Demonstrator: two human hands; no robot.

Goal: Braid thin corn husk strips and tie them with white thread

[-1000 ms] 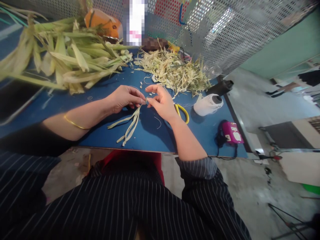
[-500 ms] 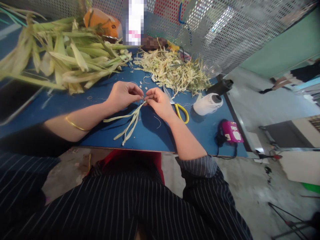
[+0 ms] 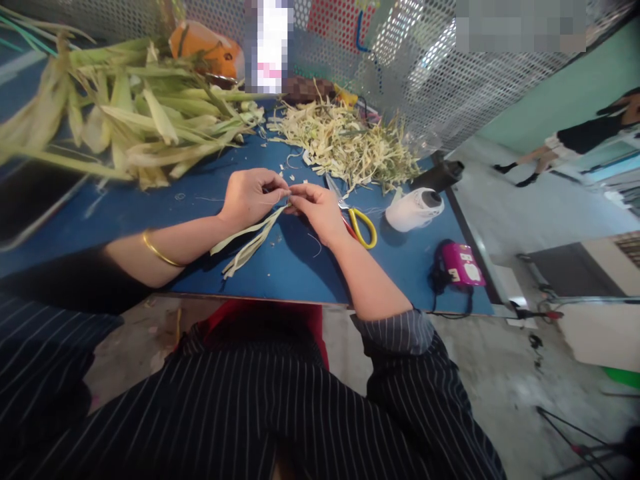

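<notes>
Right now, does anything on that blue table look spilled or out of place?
Mildly: small pale scraps lie scattered apart from the heap of shredded strips, and a loose thread curls on the table near the right hand. Both look like stray bits; nothing looks plainly damaged.

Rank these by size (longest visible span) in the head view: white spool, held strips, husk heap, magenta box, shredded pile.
1. Husk heap
2. Shredded pile
3. Held strips
4. White spool and magenta box: too alike to rank

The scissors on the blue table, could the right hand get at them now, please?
Probably yes: the scissors lie close beside the right hand, though it seems occupied pinching the pale strips.
</notes>
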